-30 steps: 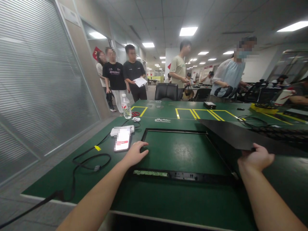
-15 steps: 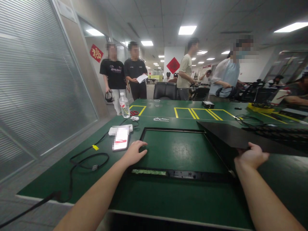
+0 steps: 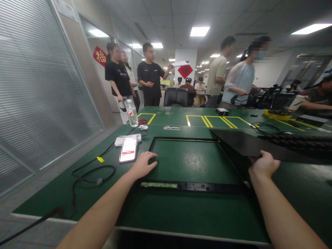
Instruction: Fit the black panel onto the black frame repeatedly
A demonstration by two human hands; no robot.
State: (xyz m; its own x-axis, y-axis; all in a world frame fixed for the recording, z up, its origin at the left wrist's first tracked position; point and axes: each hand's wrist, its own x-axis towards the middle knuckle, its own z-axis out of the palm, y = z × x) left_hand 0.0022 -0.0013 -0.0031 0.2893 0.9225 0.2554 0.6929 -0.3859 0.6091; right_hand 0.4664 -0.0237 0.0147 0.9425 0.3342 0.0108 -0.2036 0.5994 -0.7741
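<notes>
R hand [image 3: 264, 165] holds blk panel [image 3: 238, 141] by edge; prob. light, stiff. L hand [image 3: 142, 164], half-open, on thin frame [image 3: 210, 187]: likely bendy, grip corners.

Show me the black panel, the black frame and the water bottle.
Black panel [image 3: 241, 142]: head view, on its broad flat face.
Black frame [image 3: 210, 187]: head view, on its near bar.
Water bottle [image 3: 132, 114]: head view, on the middle of its body.

Upright bottle [image 3: 132, 116]; lit phone [image 3: 128, 151] nearby; black chair [image 3: 176, 97] beyond green table [image 3: 181, 216].
</notes>
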